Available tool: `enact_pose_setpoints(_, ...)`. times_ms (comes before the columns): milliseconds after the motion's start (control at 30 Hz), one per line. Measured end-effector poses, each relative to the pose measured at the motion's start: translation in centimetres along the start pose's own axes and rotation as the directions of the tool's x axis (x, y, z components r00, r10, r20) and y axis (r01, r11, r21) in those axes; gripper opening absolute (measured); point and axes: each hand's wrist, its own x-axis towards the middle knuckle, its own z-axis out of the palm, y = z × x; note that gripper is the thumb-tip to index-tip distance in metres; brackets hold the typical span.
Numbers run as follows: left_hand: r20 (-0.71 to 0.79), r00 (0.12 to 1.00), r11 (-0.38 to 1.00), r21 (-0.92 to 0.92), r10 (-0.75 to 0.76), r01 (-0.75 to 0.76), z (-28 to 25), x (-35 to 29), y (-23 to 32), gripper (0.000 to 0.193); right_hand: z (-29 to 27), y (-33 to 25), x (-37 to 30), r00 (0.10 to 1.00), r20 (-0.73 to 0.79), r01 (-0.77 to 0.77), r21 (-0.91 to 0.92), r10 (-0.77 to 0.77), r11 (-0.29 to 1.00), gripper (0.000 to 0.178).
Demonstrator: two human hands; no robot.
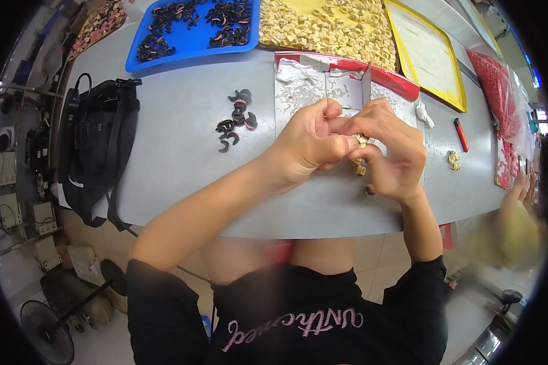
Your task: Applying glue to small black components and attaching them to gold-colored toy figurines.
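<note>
My left hand (307, 140) and my right hand (399, 146) meet over the grey table, fingers pinched together. Between thumbs and fingertips they grip a small cream-coloured piece (360, 140) with dark marks, partly hidden by the fingers. Just below lie a few more small yellowish pieces (360, 169) and a brown one (370, 190). Behind the hands is an open white box with a red edge (383, 76), strewn with grey scraps. A little group of black curved pieces (239, 114), some showing pink, lies left of my hands.
At the back stand a blue tray (192, 59) of black pieces, a tray full of yellowish pieces (323, 30) and a yellow-rimmed tray (447, 97). A black bag (97, 146) lies at left. To the right are a red cutter (461, 134) and a bag of red pieces (492, 76).
</note>
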Motion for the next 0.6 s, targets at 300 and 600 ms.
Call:
enact_pose_setpoints(300, 0.007, 1.0, 1.0, -0.026, -0.015, 0.015, 0.0, 0.2, 0.1, 0.05, 0.1, 0.1, 0.0, 0.999, -0.003, -0.033, 0.02, 0.033, 0.999, 0.02)
enact_pose_setpoints(600, 0.032, 0.997, 0.998, 0.02, -0.064, 0.063, 0.2, 0.1, 1.2, 0.041, -0.2, 0.5, 0.0, 0.983, 0.094, -0.179, 0.271, 0.16, 0.946, 0.024)
